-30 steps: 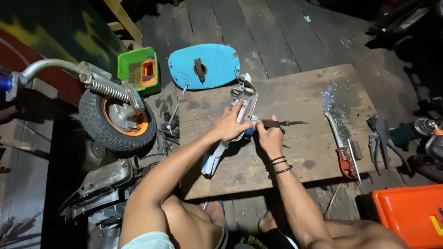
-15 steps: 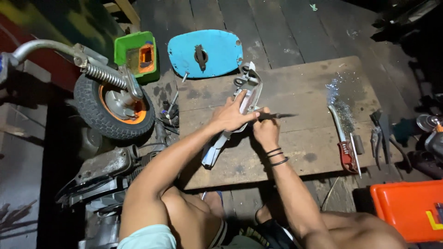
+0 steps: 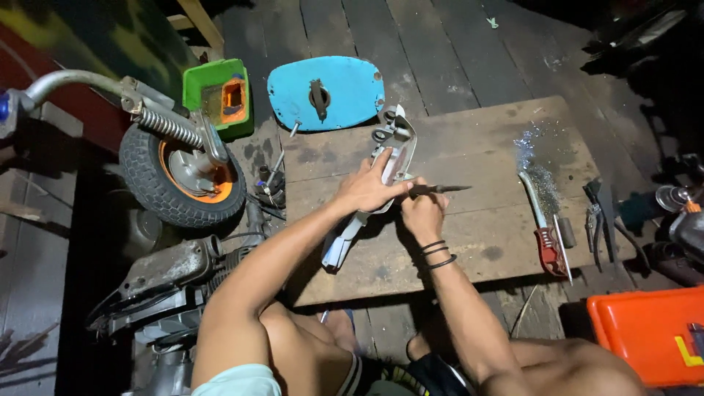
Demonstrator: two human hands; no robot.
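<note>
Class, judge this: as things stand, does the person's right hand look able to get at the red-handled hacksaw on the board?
Probably yes: the right hand holds a thin dark tool, but bare board lies between it and the red-handled hacksaw.

The long pale grey metal bracket [image 3: 381, 176] looked smooth and dully shiny on the rough, stained wooden board [image 3: 477, 227]. The oval blue cover [image 3: 345, 92] had a glossy painted finish; the black rubber tyre [image 3: 158, 191] was matt and ribbed.
</note>
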